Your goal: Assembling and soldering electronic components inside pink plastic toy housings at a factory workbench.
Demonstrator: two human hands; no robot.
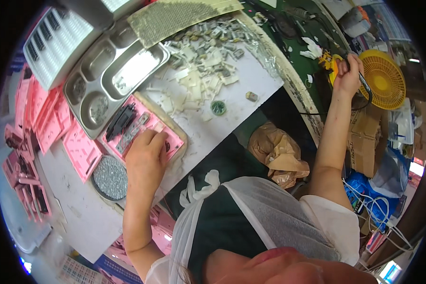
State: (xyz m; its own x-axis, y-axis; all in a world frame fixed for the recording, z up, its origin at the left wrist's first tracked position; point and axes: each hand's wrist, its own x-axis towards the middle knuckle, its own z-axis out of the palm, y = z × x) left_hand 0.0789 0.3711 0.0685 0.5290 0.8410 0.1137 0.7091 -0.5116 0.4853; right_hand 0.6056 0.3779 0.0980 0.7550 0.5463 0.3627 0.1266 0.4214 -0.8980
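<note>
One pink housing (179, 140) lies along the table's (225, 131) near edge. Set in it are one black part (120, 124) and one grey metal strip (130, 137). Around it are one steel tray (144, 78) with five hollows, toward the far side, and one round dish (110, 178) of small metallic pieces, just beside the housing toward the near edge. One small green-filled tub (218, 108) and one loose block (252, 96) sit toward the table's right corner; the heap of small pale and grey pieces (199, 71) and the pink parts (47, 116) toward the left edge are too many to count.

The housing is directly under the fingers of the left hand (149, 149), the strip right by the fingertips. The fingers are bent down into it, back of the hand up; whether they pinch anything cannot be told. That forearm reaches straight forward over the near edge.

The right hand (348, 75) is raised well apart from the housing, beyond the table's right corner, elbow bent, fingers closed around one black corded tool (365, 86), with one yellow basket (383, 78) near it.
</note>
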